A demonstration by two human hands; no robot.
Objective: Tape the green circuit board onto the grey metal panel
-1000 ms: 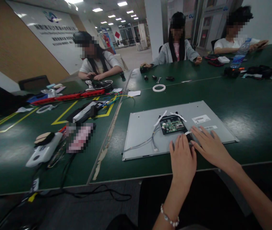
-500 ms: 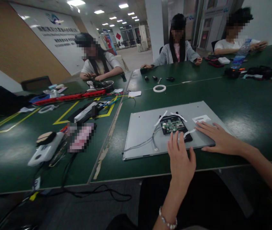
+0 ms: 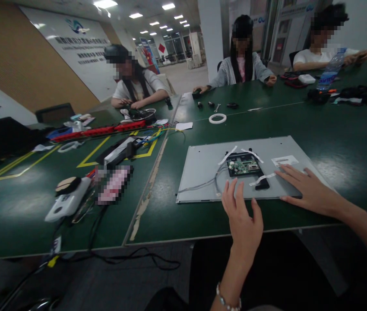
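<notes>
A flat grey panel, which looks like the back of a display [image 3: 199, 170], lies on the green table in front of me. On it sits a green circuit board [image 3: 242, 167] in a black frame, with white tape strips [image 3: 228, 155] around it. Thin grey cables [image 3: 199, 187] run from the board to the panel's left edge. My right hand [image 3: 311, 188] rests spread on the panel's right part, below a white label [image 3: 283, 161]. My left hand [image 3: 244, 211] is at the panel's near edge with fingers apart, holding nothing; whether its fingertips touch the panel I cannot tell.
A white tape roll [image 3: 217, 118] and a small wrench [image 3: 217, 108] lie beyond the panel. To the left are a white device [image 3: 68, 201], a pixelated pink item [image 3: 115, 185] and a red power strip [image 3: 105, 130]. Three people sit across the table; a bottle [image 3: 330, 71] stands far right.
The panel has slid a little away from me and to the right, with my right hand still on it. My left hand has come back from the circuit board to the near edge.
</notes>
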